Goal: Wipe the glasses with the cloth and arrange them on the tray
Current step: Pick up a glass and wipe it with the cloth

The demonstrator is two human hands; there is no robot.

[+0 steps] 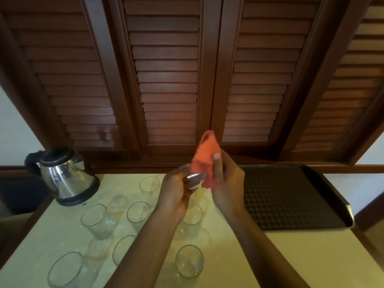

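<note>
Pale cream surface [239, 256] below louvred wooden doors. The left hand [176, 194] grips a clear drinking glass [192, 178]; the right hand [227, 183] pinches the orange cloth [204, 156] against it. Rotate the glass steadily, supporting its base. The black textured tray [291, 196] lies just right, bare.

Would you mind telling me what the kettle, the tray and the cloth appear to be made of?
The kettle looks like polished stainless steel, mirror-bright with reflections, with a black, probably plastic, handle and base. The tray seems dark plastic or rubber-lined, matte with a raised grid texture; its near right corner shows a metallic edge. The cloth is soft orange fabric, crumpling in the right hand.
</note>
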